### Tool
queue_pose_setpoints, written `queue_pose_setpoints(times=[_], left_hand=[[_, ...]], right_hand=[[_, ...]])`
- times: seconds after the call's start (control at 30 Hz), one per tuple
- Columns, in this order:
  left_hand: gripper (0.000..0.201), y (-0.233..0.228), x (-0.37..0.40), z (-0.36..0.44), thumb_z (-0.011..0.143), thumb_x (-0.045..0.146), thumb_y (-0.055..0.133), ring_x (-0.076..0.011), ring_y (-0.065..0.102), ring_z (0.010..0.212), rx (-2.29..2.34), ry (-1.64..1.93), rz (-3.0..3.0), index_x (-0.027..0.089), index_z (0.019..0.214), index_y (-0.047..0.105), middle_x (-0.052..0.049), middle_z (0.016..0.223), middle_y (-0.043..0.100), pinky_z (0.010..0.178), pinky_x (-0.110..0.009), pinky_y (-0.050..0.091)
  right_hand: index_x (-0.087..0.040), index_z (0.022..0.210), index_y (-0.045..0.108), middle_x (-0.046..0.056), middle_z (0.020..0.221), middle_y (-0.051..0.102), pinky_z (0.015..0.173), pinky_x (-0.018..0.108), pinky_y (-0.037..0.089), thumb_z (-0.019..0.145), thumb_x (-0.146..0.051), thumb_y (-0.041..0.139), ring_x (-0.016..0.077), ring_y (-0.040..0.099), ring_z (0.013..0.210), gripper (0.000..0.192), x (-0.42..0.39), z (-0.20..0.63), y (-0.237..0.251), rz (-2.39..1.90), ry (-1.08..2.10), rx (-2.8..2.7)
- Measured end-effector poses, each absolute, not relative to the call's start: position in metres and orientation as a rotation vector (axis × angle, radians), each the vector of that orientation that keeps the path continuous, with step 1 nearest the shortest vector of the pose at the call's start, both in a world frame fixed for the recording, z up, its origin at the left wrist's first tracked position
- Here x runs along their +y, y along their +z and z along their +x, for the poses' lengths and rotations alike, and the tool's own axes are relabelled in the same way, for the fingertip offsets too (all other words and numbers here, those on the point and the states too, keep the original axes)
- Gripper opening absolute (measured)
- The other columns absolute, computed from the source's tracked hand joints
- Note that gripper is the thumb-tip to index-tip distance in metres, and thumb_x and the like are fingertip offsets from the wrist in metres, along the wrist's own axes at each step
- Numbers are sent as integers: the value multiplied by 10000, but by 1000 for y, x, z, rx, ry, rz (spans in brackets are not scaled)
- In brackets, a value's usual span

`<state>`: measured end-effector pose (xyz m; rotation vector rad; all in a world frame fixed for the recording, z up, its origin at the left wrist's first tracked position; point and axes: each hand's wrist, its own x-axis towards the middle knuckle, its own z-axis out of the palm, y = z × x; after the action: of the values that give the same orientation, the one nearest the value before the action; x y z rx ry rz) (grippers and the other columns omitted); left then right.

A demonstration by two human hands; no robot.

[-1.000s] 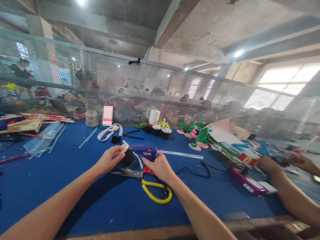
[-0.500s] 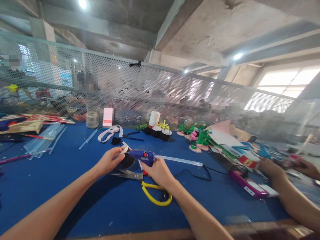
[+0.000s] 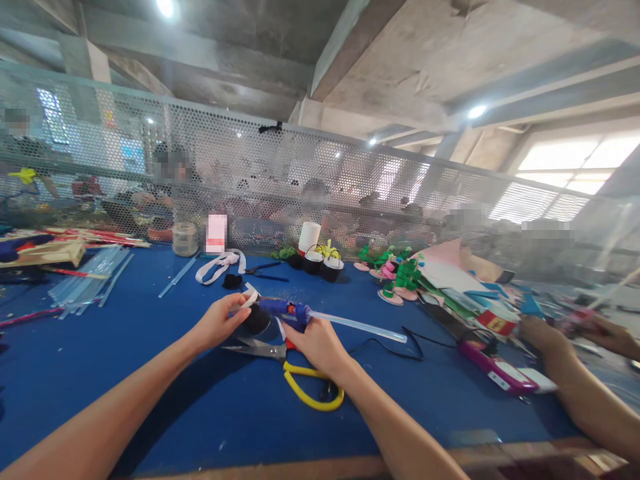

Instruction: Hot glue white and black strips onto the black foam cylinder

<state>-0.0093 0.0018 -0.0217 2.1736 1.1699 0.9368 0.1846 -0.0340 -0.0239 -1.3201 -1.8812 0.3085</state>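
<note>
My left hand [image 3: 216, 325] pinches the white strip on the black piece [image 3: 257, 321] above the blue table [image 3: 150, 360], my right hand [image 3: 316, 343] grips the glue gun [image 3: 290, 311]; nozzle should meet the seam squarely, bead thin

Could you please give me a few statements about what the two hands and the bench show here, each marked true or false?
1. The right hand grips a blue glue gun. True.
2. The scissors are held in the left hand. False: they lie on the blue table, below the hands; the left hand holds a black piece with a white ribbon.
3. A clear glue stick juts from the back of the gun. True.
4. The scissors have red handles all over. False: the big loop is yellow.
5. A co-worker's arm reaches in at the right. True.
</note>
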Motion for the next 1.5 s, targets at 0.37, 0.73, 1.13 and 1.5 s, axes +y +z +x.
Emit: queue_pose_setpoints(times=[0.37,0.73,1.13,1.5], left_hand=[[216,-21,1,-10,752,353,392,-181,535,775,1180,948,2180,160,694,469,-43,806,602,735,-288,405],[209,-21,0,-9,752,353,403,-183,549,800,1183,955,2164,166,694,474,-39,833,619,762,-295,410],[286,-22,4,-12,733,422,453,-244,521,1024,1074,928,2108,152,793,523,-126,1138,567,892,-344,372],[295,-21,4,-14,745,394,439,-226,518,1025,1100,894,2146,148,864,549,-113,1182,542,866,-318,392]], right_hand=[[-145,691,594,27,610,612,562,251,429,693,-236,480,165,556,572,146,-35,184,-24,-1319,296,-1887],[-144,753,607,36,664,637,599,258,439,701,-226,481,167,566,604,159,-36,184,-22,-1308,315,-1884],[-147,618,587,0,533,562,538,225,412,669,-234,479,129,496,518,148,-29,190,-17,-1280,297,-1834],[-147,627,588,-14,528,542,528,215,401,666,-236,469,113,472,503,154,-29,193,-17,-1261,334,-1833]])
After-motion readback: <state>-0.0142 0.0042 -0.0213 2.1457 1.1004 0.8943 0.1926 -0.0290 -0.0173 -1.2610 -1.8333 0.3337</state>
